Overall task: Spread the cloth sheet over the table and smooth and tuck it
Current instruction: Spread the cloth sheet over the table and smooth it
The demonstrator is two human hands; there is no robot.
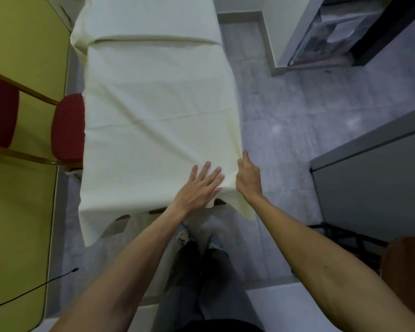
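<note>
The left hand point(199, 188) presses flat, fingers spread, on the cream sheet point(153, 104) while the right hand point(248, 179) pinches its overhanging right edge.

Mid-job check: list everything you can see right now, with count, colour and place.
cloth sheet: one, cream, draped across centre.
table: one, brown, edge showing under sheet's near hem.
chair: one, red cushions, wooden frame, left of table.
cable: one, black, lower left on yellow surface.
cabinet: one, grey, right.
left hand: one, flat on sheet, near right corner.
right hand: one, grips sheet's right edge.
</note>
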